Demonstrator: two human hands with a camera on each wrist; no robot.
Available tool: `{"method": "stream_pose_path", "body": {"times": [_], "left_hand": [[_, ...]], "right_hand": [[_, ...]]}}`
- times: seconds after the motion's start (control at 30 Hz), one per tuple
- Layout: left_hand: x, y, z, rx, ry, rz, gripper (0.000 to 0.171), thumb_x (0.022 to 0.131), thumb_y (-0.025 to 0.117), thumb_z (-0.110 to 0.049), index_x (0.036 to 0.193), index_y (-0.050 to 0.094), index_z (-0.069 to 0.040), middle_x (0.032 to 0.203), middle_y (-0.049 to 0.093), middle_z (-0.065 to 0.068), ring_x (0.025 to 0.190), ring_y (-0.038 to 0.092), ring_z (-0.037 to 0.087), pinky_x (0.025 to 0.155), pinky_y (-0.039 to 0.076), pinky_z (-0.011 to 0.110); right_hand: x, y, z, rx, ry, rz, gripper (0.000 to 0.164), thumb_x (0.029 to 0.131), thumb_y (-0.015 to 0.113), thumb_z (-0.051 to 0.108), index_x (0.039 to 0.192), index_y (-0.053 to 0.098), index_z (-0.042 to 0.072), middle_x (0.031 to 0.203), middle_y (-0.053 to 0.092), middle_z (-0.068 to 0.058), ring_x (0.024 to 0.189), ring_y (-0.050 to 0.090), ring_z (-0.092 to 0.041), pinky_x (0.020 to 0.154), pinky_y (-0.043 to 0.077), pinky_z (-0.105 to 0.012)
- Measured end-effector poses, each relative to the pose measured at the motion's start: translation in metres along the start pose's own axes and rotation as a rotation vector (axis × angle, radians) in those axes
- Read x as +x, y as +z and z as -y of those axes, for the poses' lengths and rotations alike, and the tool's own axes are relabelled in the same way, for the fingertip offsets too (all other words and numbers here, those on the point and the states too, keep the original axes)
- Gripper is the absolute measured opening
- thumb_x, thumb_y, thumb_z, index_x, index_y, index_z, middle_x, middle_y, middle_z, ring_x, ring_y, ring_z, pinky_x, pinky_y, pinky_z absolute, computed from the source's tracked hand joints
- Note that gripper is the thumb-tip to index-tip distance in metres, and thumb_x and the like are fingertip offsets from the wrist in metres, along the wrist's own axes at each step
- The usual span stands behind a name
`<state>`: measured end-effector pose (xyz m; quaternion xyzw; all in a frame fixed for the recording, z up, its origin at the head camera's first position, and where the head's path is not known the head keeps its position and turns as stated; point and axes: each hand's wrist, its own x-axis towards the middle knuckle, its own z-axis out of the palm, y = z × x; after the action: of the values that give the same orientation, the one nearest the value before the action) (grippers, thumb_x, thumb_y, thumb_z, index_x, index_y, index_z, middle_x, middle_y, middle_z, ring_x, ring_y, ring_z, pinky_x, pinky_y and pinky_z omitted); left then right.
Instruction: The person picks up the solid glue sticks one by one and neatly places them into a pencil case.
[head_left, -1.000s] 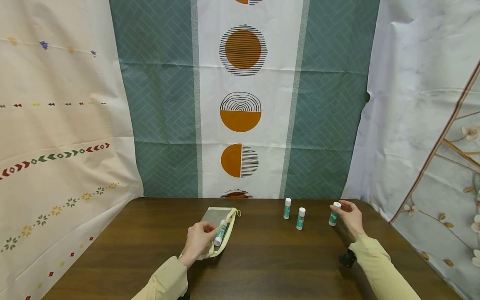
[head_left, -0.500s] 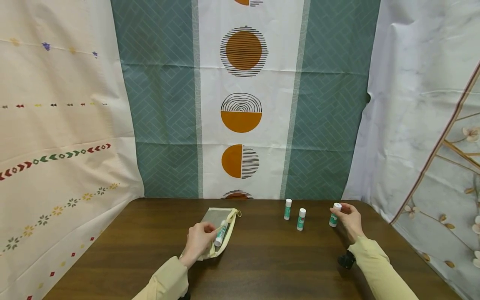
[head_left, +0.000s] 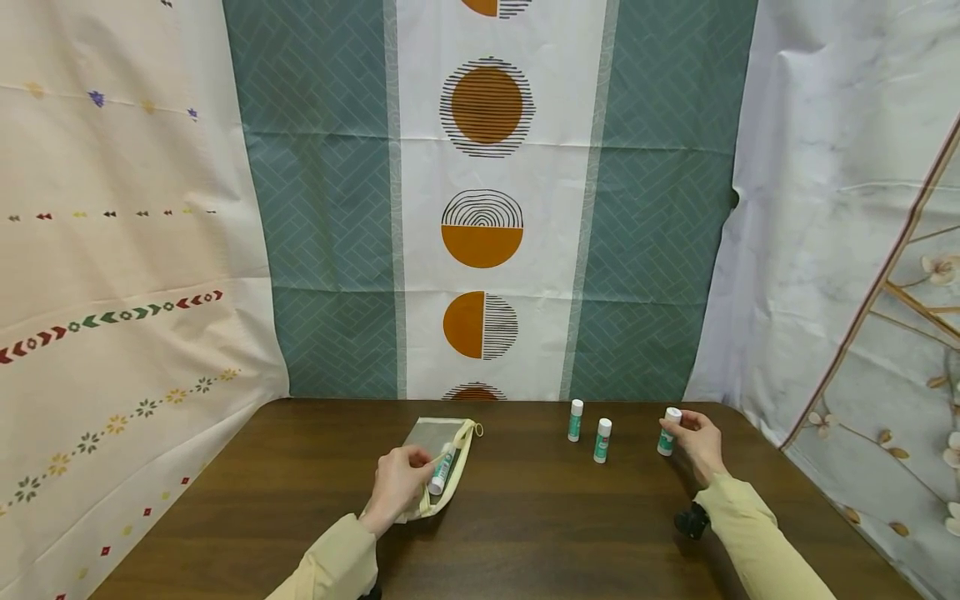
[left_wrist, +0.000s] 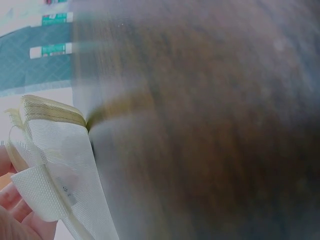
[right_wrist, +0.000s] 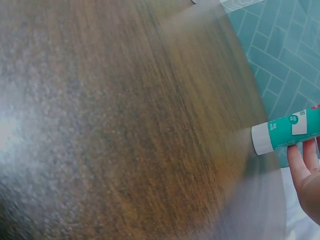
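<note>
In the head view my left hand (head_left: 399,485) pinches the open edge of a cream mesh zipper pouch (head_left: 429,435) at the left of the table. A white and green glue stick (head_left: 442,469) lies inside its mouth. The left wrist view shows the pouch's mesh side (left_wrist: 65,150) raised, fingers behind its edge. Over at the right, my right hand (head_left: 701,447) holds another glue stick (head_left: 666,439) upright, fingers and thumb round its white cap. In the right wrist view that glue stick (right_wrist: 287,131) has its white base right at the tabletop.
Two more glue sticks, one farther back (head_left: 575,421) and one nearer (head_left: 602,442), stand upright between the pouch and my right hand. The brown wooden table (head_left: 525,517) ends at a patterned cloth backdrop (head_left: 330,333), with more cloth hanging along both sides.
</note>
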<state>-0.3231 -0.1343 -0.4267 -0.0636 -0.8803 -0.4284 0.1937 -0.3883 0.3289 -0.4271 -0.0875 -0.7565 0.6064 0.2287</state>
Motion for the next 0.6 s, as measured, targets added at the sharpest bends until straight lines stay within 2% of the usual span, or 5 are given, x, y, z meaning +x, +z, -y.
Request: {"method": "stream_pose_path", "body": {"times": [0.1,0.4,0.6], "left_hand": [[0.000,0.000,0.000,0.004,-0.004,0.001,0.006,0.076,0.068,-0.012,0.072,0.065,-0.008,0.065,0.057,-0.005,0.058,0.048,0.012,0.050,0.040,0.029],[-0.001,0.000,-0.001,-0.014,-0.004,0.002,0.005,0.076,0.069,-0.011,0.073,0.066,-0.009,0.065,0.057,-0.004,0.057,0.049,0.011,0.049,0.040,0.028],[-0.001,0.000,0.000,-0.007,0.014,0.001,0.005,0.076,0.069,-0.011,0.072,0.066,-0.010,0.065,0.057,-0.005,0.059,0.049,0.011,0.054,0.040,0.030]], "right_hand": [[0.000,-0.001,0.000,0.022,-0.002,-0.001,0.047,0.080,0.067,0.011,0.115,0.044,-0.010,0.085,0.053,0.005,0.069,0.047,0.002,0.060,0.043,-0.016],[0.000,-0.004,0.000,0.069,-0.043,0.012,0.045,0.078,0.071,0.013,0.109,0.047,-0.010,0.084,0.053,0.004,0.070,0.050,-0.001,0.060,0.046,-0.020],[-0.002,-0.007,0.010,0.037,-0.021,0.067,0.049,0.082,0.067,0.016,0.116,0.043,-0.009,0.088,0.051,0.006,0.073,0.049,0.001,0.067,0.046,-0.022]]}}
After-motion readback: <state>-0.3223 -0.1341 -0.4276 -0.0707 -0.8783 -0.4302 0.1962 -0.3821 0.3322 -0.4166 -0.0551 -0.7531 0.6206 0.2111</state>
